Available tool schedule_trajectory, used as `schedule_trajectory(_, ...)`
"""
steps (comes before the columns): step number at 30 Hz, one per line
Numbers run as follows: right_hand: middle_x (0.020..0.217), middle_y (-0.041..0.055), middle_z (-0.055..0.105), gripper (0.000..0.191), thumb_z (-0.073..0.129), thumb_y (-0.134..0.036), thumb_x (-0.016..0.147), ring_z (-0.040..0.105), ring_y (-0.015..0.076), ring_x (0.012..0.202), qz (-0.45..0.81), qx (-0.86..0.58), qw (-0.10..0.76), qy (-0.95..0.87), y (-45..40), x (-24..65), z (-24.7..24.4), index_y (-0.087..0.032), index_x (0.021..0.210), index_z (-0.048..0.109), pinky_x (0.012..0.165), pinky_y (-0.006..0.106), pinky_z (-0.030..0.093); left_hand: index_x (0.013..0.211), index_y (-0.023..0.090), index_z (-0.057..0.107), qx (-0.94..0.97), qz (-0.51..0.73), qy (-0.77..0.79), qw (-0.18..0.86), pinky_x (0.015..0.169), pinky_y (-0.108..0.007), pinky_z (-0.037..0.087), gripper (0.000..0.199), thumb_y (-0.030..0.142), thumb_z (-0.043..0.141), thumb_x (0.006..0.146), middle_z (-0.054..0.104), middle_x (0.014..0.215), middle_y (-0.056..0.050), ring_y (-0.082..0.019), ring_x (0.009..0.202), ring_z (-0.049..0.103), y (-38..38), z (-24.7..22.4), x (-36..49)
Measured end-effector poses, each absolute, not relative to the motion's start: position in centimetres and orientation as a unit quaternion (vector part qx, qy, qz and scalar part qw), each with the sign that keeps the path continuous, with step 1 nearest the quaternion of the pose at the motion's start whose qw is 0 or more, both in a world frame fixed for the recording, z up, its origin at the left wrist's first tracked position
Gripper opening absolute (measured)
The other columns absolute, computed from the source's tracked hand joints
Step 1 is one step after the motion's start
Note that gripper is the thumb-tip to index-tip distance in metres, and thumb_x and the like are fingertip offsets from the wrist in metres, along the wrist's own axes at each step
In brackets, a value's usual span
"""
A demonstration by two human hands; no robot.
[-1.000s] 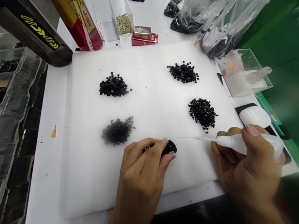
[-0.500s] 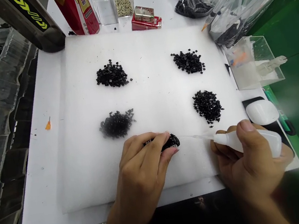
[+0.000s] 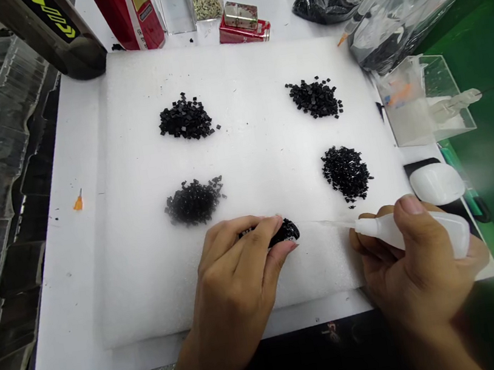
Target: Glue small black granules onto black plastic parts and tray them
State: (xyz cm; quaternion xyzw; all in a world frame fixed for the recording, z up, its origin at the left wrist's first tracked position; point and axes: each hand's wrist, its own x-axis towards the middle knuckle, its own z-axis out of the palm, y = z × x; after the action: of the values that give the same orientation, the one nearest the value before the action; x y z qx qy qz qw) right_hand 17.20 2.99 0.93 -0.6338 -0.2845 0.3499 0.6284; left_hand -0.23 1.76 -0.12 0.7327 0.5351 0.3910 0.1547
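Head view has dipped slightly, so the whole scene sits higher in frame. The hands have barely shifted, though the held piece and the bottle's tip look a touch closer together.

Left hand [image 3: 231, 279] is closed in a pinch on a small black part [image 3: 287, 232], with the part's far end poking out past the fingertips. It is right at the white foam sheet [image 3: 141, 285]; can't tell if it rests on the foam or is held just above it. Right hand [image 3: 417, 265] is curled firmly round a white squeeze bottle [image 3: 419, 233], thumb on top. Its thin needle nozzle [image 3: 326, 223] points left at the black part, with the tip very close; contact can't be told at this size.

Just ahead of the left hand is a pile of black pieces [image 3: 194, 201], and just ahead of the right hand is a second pile [image 3: 346, 174]. Right of the right hand sit a white rounded object [image 3: 437, 184] and, further ahead, a clear acrylic box [image 3: 424, 108].

Step in hand looks like lining up the nozzle on the held part. The next move seems to call for a steady tip and a light squeeze.
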Motion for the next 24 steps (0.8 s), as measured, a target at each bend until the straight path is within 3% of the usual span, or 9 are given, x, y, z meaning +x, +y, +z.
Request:
schedule_trajectory(11, 0.058, -0.0051, 0.046, 0.038, 0.087, -0.032, 0.079, 0.041, 0.0099, 0.044, 0.344, -0.641, 0.623, -0.289, 3.09, 17.29, 0.81, -0.02, 0.064, 0.053, 0.036, 0.026, 0.033, 0.12, 0.01, 0.07, 0.73, 0.392, 0.537, 0.159, 0.093, -0.032, 0.063, 0.027, 0.014, 0.074, 0.093, 0.08, 0.104, -0.004, -0.016, 0.105, 0.071, 1.8, -0.25, -0.16)
schedule_trajectory(15, 0.055, -0.0059, 0.04, 0.046, 0.089, -0.033, 0.075, 0.037, 0.009, 0.042, 0.336, -0.639, 0.635, -0.276, 3.17, 17.27, 0.74, -0.021, 0.059, 0.048, 0.035, 0.025, 0.029, 0.119, 0.008, 0.071, 0.728, 0.393, 0.539, 0.162, 0.093, -0.032, 0.063, 0.027, 0.014, 0.075, 0.093, 0.081, 0.104, -0.004, -0.015, 0.105, 0.07, 1.73, -0.28, -0.18)
schedule_trajectory(20, 0.053, -0.0063, 0.036, 0.034, 0.086, -0.031, 0.08, 0.039, 0.0117, 0.045, 0.347, -0.647, 0.621, -0.275, 2.9, 17.04, 1.03, -0.022, 0.066, 0.056, 0.039, 0.028, 0.034, 0.121, 0.009, 0.07, 0.729, 0.389, 0.54, 0.161, 0.092, -0.033, 0.063, 0.028, 0.015, 0.074, 0.094, 0.081, 0.104, -0.004, -0.016, 0.106, 0.069, 1.58, -0.2, -0.37)
schedule_trajectory(24, 0.054, -0.0062, 0.034, 0.036, 0.085, -0.032, 0.081, 0.038, 0.0117, 0.046, 0.342, -0.648, 0.622, -0.275, 2.88, 16.96, 1.05, -0.022, 0.064, 0.054, 0.038, 0.028, 0.033, 0.12, 0.009, 0.07, 0.73, 0.389, 0.538, 0.163, 0.092, -0.033, 0.063, 0.027, 0.015, 0.074, 0.094, 0.081, 0.104, -0.004, -0.016, 0.106, 0.069, 1.64, -0.16, -0.34)
